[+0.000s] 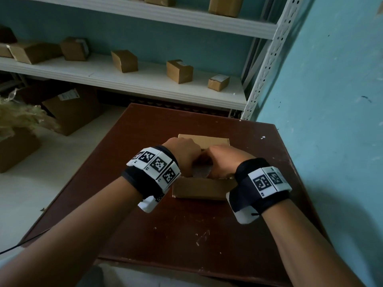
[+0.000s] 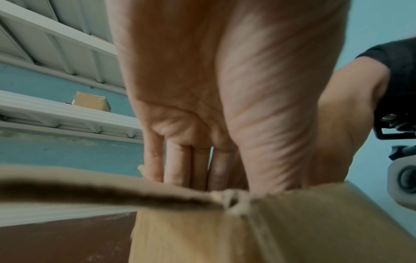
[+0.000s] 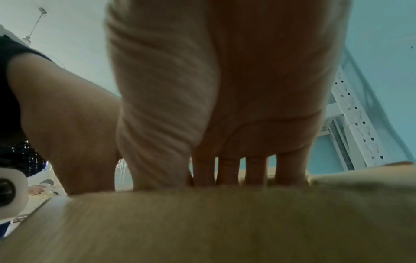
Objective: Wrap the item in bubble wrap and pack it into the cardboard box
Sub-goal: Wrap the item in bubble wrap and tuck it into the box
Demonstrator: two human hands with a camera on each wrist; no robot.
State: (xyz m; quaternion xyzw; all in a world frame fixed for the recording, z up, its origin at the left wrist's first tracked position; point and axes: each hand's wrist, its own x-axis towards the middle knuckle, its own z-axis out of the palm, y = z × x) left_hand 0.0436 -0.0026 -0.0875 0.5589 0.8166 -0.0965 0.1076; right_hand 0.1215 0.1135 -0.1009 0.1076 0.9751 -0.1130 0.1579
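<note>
Cardboard box [image 1: 199,188] is sitting on the table [image 1: 186,235]; both hands, left [image 1: 182,154] and right [image 1: 224,160], fingers straight, are pressing something grey inside. Hard pushing risks crushing it.

A stockroom or packing room: white slotted-steel shelving [image 1: 263,65] lined with small sealed cardboard parcels [image 1: 179,71], labelled cartons [image 1: 70,112] on the floor, worn brown table [image 1: 186,224]

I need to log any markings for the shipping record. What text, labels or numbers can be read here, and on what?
"85": right wristband, beside a square code marker.
Left wristband: tiny characters under its markers, too small to read.
Shelf box labels: blurred, unreadable.
Floor carton label: unreadable.
</note>
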